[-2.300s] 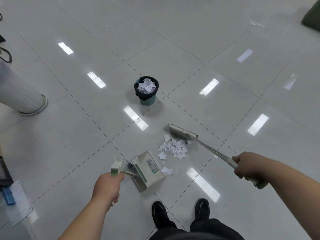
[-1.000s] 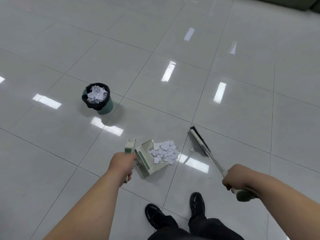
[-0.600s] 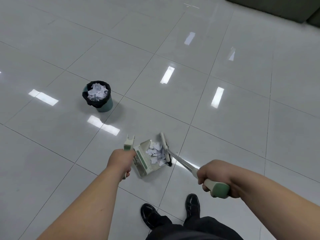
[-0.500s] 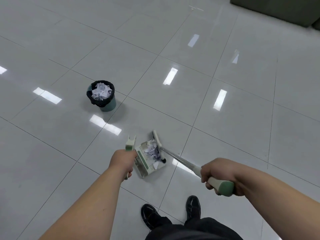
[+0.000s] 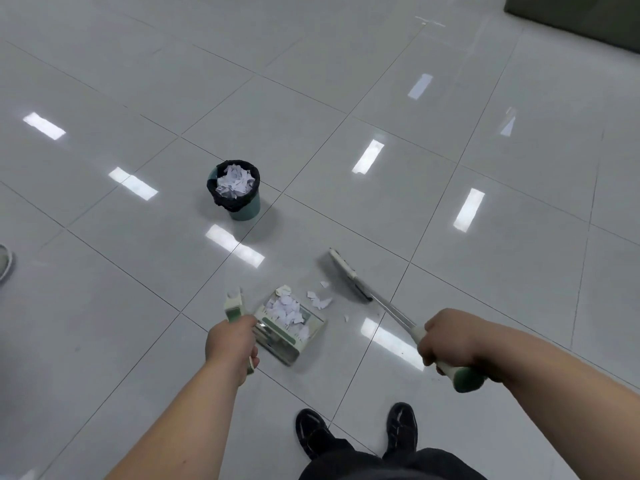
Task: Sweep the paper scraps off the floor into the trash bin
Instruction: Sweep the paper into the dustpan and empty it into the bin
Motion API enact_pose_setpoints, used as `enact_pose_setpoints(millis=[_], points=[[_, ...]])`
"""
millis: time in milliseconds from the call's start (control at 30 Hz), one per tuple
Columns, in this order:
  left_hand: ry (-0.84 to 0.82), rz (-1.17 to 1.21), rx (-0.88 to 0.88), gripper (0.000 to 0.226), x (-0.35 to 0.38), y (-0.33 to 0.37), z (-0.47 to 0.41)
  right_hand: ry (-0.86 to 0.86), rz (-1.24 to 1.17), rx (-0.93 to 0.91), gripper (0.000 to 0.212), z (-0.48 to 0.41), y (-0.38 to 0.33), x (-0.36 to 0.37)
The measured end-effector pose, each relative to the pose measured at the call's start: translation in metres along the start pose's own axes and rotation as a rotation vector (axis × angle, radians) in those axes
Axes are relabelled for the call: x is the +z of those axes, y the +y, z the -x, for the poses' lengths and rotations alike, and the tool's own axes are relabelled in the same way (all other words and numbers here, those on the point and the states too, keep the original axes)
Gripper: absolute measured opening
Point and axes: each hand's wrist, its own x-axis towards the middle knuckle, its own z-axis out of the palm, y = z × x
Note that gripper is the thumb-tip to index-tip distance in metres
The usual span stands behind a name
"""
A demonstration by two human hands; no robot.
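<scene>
Left hand (image 5: 230, 344): clamped around the dustpan handle (image 5: 234, 306), so that the pan is held steady while scraps are pushed against it.
Right hand (image 5: 450, 341): closed around the broom grip (image 5: 462, 375) near its green end, well apart from the other hand, so that the long shaft can be swung from a standing position.
Dustpan (image 5: 280, 337): set on the floor (image 5: 485, 237) just ahead of the shoes (image 5: 311, 431), with its open mouth turned toward the bristles to receive what is swept.
Paper scraps (image 5: 287, 311): mostly piled inside the pan.
Loose scraps (image 5: 320, 300): a few are seen on the tile between the pan's mouth and the broom.
Broom head (image 5: 346, 273): placed on the far side of the loose pieces, apparently so that they can be drawn toward the pan.
Trash bin (image 5: 247, 209): stood well apart, farther out and to the left, lined in black and already heaped with paper.
Stage: gathering is judged nearly done; nothing from this pan has yet been tipped into the bin.
</scene>
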Motion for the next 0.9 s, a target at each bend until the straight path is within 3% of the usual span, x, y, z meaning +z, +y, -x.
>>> enact_pose_setpoints(millis=[167,333,567,733,900], points=[[0.019,0.014,-0.018,0.01,0.0,0.008,-0.001,0.013,0.296,-0.043,0.012,-0.026,-0.016,0.027],[0.005,-0.013,-0.046,0.008,-0.01,0.016,-0.008,-0.097,0.341,-0.077,0.012,-0.022,-0.014,0.051],[-0.046,-0.098,-0.023,0.009,-0.028,0.015,-0.015,-0.178,0.083,-0.079,0.015,0.013,-0.004,-0.003],[-0.111,-0.202,0.02,0.008,-0.039,0.008,-0.01,-0.173,-0.023,-0.045,0.034,0.036,0.007,-0.024],[-0.194,-0.313,0.056,0.01,-0.032,0.003,0.004,-0.124,-0.089,0.008,0.018,0.038,0.019,-0.007]])
